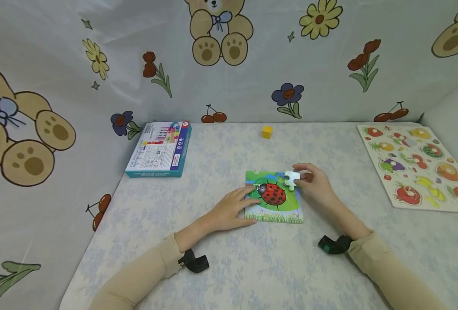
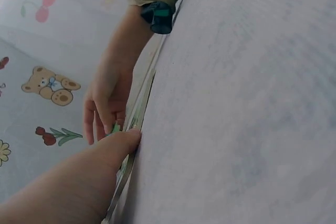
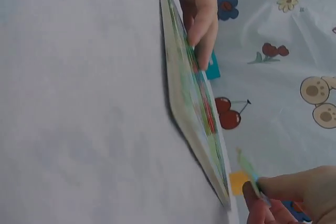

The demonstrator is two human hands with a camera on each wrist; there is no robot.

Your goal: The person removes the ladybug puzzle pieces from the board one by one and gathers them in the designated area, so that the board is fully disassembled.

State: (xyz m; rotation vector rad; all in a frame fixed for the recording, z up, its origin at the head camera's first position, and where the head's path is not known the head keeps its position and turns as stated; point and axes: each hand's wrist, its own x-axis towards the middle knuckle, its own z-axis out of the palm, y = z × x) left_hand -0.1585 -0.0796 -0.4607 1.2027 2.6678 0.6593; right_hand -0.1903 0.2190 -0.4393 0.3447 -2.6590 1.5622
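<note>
The ladybug puzzle board [image 1: 273, 214] lies flat on the table. My left hand [image 1: 230, 210] rests on its left side, fingers spread over the picture and thumb along the lower edge. Between thumb and fingers my right hand [image 1: 317, 185] pinches a pale puzzle piece [image 1: 291, 179] over the board's upper right corner. In the right wrist view the piece [image 3: 249, 172] is tilted and held off the board [image 3: 181, 95], the right hand [image 3: 299, 195] gripping its lower end. The left wrist view shows the left thumb at the board's edge.
A boxed set [image 1: 155, 150] lies at the back left. A small yellow block [image 1: 266, 132] sits near the back edge. On the right lies a fruit puzzle board [image 1: 424, 172]. A patterned cloth hangs behind the table.
</note>
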